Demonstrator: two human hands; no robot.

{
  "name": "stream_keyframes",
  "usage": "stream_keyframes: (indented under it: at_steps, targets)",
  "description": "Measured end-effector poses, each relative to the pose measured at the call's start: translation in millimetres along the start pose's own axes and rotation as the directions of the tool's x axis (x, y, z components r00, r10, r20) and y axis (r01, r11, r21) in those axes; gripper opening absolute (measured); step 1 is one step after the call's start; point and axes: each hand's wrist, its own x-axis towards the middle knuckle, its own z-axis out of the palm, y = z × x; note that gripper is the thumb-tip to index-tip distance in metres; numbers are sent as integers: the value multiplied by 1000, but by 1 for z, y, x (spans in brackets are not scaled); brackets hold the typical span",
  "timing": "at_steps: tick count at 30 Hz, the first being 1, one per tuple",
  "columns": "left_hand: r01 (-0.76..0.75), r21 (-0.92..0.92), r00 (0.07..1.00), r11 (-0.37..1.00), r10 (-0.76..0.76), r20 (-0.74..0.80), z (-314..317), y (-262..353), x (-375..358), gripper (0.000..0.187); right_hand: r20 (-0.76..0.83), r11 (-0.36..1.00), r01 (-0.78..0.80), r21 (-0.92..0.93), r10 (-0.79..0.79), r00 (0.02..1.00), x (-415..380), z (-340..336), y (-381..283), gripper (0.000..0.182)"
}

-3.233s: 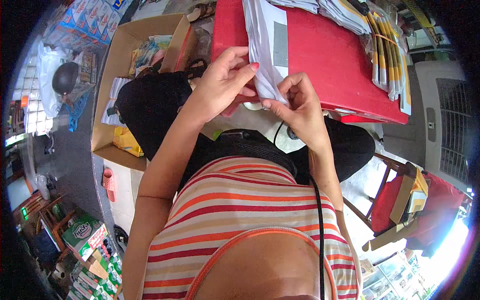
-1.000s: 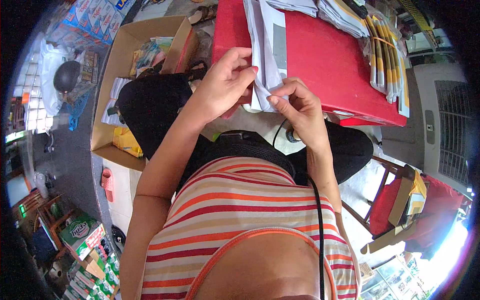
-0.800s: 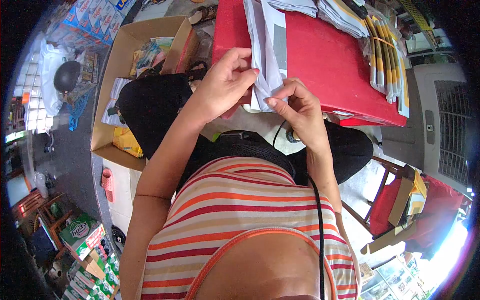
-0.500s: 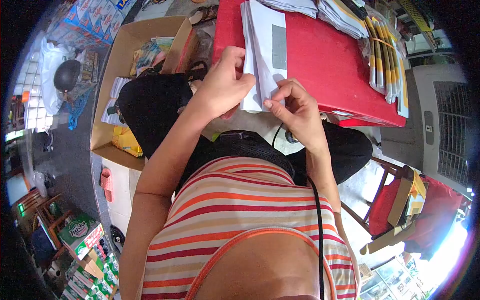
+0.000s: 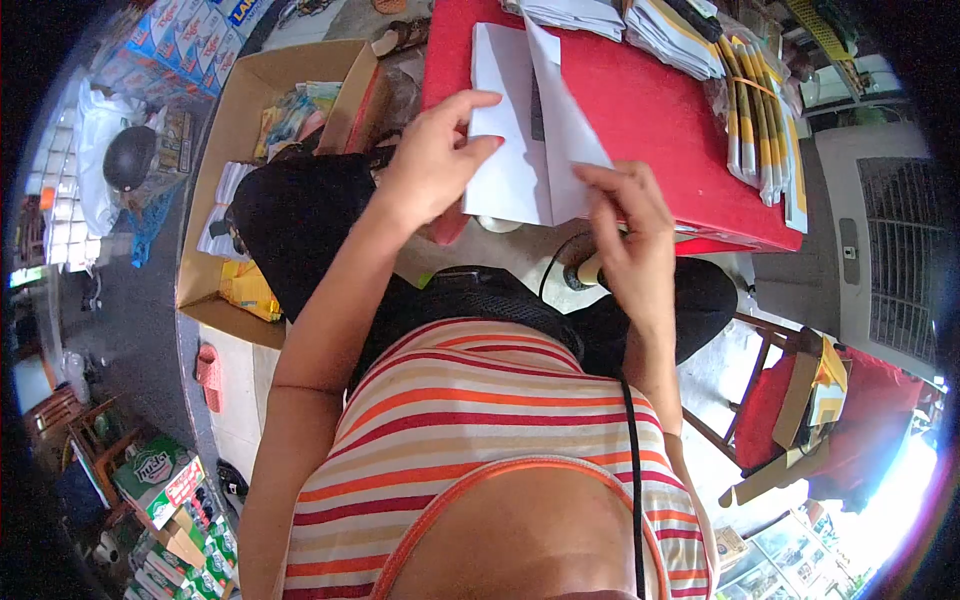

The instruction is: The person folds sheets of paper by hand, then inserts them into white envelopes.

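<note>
A folded white sheet of paper (image 5: 508, 150) lies at the near edge of the red table, a grey patch partly showing inside its fold. At its left edge, my left hand (image 5: 435, 160) holds it, thumb and index finger on the top side; the other fingers are mostly hidden. My right hand (image 5: 632, 225) is at the raised right flap (image 5: 568, 130), its bent fingers on the flap's edge, slightly blurred. The flap stands up at a slant, apart from the lower layer.
On the red table (image 5: 660, 130) lie stacks of white papers (image 5: 672, 38) and banded yellow-and-white bundles (image 5: 752, 125). A cardboard box (image 5: 225, 130) with papers and yellow packets stands at left. A chair with red cloth (image 5: 775, 405) is at right; a black cord (image 5: 633, 480) hangs over the striped top.
The right flap has been lifted and opened out, and my right hand has moved right and slightly down. The sheet and my left hand have shifted a little left.
</note>
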Motion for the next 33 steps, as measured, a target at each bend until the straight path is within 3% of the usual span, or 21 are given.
stream_keyframes:
  at_steps: [2,4,6,8,10,12,14,15,16,18,19,21,23,25,28,33]
  targets:
    - [78,-92,997,993,-78,2,-7,0,-2,37,-15,992,-109,71,110,994,-3,-10,4,29]
    - [55,53,998,997,-53,-42,-16,-2,1,37,23,987,-146,72,145,989,-6,-17,13,36]
    - [81,52,995,995,-78,-55,-21,-4,-1,35,86,1000,-9,-20,11,996,-10,-18,23,43]
    - [17,136,997,991,-6,-80,-25,-9,0,34,95,999,-33,-14,34,995,-14,-15,35,48]
    - [54,164,995,985,-39,-94,-25,0,-4,35,68,952,87,-292,-70,995,-16,-12,39,46]
    - [89,192,991,977,-69,-111,-22,4,-11,35,55,938,122,-326,-110,992,-17,-9,43,43]
    - [-101,620,940,778,279,-197,-11,2,-20,37,85,862,197,-468,-178,980,-18,-7,43,39]
    - [-102,747,889,657,398,-228,1,4,-25,39,83,864,194,-465,-176,981,-19,-6,42,39]
    - [-102,749,890,655,397,-226,10,11,-25,39,71,820,246,-517,-246,967,-19,-5,40,33]
    - [-275,785,871,555,489,-40,26,25,-22,39,63,770,294,-567,-315,947,-16,-9,34,28]
    - [-276,785,871,555,489,-40,33,24,-19,39,158,737,353,-576,-323,933,-13,-14,30,24]
    - [-451,710,871,542,441,216,45,19,-12,44,250,698,412,-586,-327,911,-11,-22,33,21]
    - [-444,710,882,547,408,237,48,18,-10,45,356,736,444,-511,-289,889,-12,-28,45,21]
    - [-435,712,893,551,367,261,48,16,-9,47,354,750,434,-499,-280,892,-12,-38,46,24]
    - [-432,725,879,536,431,206,39,9,-9,45,362,777,421,-468,-266,894,-12,-47,48,29]
    - [-486,715,870,502,359,339,-7,1,-4,43,401,828,385,-408,-217,890,-8,-56,50,32]
